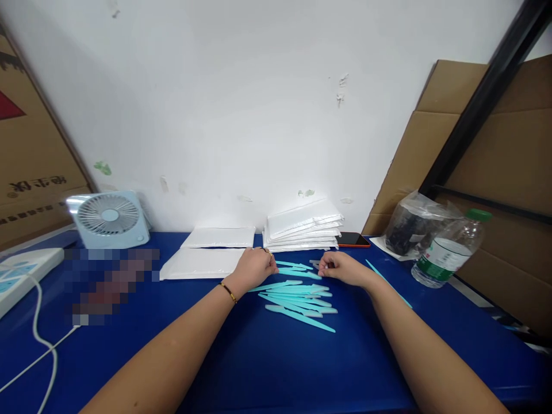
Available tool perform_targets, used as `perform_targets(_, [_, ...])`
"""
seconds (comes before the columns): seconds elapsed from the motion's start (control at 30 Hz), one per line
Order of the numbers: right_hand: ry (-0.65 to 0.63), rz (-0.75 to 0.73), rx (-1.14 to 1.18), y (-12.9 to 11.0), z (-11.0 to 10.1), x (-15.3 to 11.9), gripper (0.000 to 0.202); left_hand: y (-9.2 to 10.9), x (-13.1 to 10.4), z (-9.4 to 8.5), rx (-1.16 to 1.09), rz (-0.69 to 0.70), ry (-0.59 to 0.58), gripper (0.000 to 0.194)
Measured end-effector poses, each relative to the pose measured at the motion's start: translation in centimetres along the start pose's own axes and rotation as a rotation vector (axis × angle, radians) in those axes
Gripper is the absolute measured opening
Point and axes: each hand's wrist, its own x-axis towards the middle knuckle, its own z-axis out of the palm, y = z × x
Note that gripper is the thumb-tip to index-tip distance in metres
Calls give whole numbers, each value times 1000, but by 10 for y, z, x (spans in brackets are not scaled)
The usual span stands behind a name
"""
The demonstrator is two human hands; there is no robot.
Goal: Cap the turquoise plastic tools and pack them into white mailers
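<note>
Several turquoise eyebrow razors (297, 291) with pale blade covers lie loosely spread on the blue table (276, 362) in front of me. My left hand (255, 265) is closed, its fingertips pinched at the left end of an upper eyebrow razor (298, 273). At that razor's right end, my right hand (342, 268) is closed with thumb and fingers together. A small clear greyish piece (314, 263) shows beside the right fingertips. The exact grip of both hands is partly hidden by the fingers. One separate eyebrow razor (390, 284) lies to the right, beyond my right wrist.
White padded envelopes (207, 261) lie behind my left hand, and a stack of them (302, 224) stands against the wall. A phone (353, 240), a bottle (446, 253) and a bagged dark cup (405, 227) are right. A fan (110, 218) and power strip (26, 276) stand left.
</note>
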Motion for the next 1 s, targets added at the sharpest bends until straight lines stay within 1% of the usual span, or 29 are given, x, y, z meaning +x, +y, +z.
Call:
perform_targets(0.1, [12, 51, 36, 6, -1, 1, 23, -4, 2, 1, -2, -44, 32, 20])
perform_targets(0.23, [63, 27, 67, 2, 9, 5, 33, -4, 2, 7, -66, 5, 0, 21])
perform_targets(0.33, [-17, 30, 174, -4, 13, 6, 31, -4, 2, 11, -96, 22, -8, 21])
perform_targets(0.43, [-66, 70, 242, -2, 9, 4, 31, -6, 2, 12, -94, 0, -1, 19])
perform_targets(0.57, [-3, 119, 182, 10, 0, 2, 36, -12, 1, 10, -75, -41, 15, 19])
perform_targets(0.67, [117, 128, 30, 17, -2, 3, 42, -17, -1, 9, -98, -42, 67, 22])
perform_targets(0.73, [206, 114, -59, 18, -2, 4, 39, -22, -3, 10, -133, -68, 119, 27])
perform_targets(0.8, [245, 86, -100, 16, -1, 5, 32, -32, -5, 10, -166, -127, 133, 29])
perform_targets(0.93, [231, 19, -101, 6, 0, 2, 24, -56, -8, 9, -210, -236, 92, 34])
perform_targets(1.0, [192, -18, -75, -1, 2, 0, 22, -61, -9, 5, -218, -266, 100, 38])
